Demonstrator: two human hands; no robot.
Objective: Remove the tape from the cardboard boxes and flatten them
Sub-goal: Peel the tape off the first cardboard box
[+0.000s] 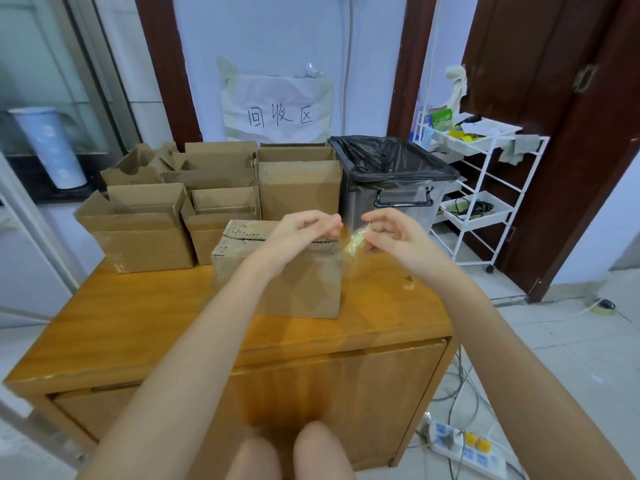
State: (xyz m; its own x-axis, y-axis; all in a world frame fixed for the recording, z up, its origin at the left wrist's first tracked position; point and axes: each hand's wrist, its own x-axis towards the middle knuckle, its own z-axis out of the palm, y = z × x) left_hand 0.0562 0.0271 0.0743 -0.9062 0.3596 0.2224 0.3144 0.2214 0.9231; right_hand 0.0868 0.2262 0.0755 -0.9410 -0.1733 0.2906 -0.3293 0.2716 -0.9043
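Observation:
A small closed cardboard box [298, 285] stands in the middle of the wooden cabinet top [138, 317]. Above its right upper edge, a crumpled strip of clear yellowish tape [353, 245] stretches between my hands. My left hand [304, 230] pinches the tape's left end with curled fingers, just over the box top. My right hand [391, 233] pinches the right end, slightly right of the box. The tape hangs down past the box's right corner.
Several open cardboard boxes [145, 230] crowd the cabinet's back half. A bin lined with a black bag [391, 164] stands behind on the right. A white wire trolley [485, 188] is farther right. A power strip [464, 448] and cables lie on the floor.

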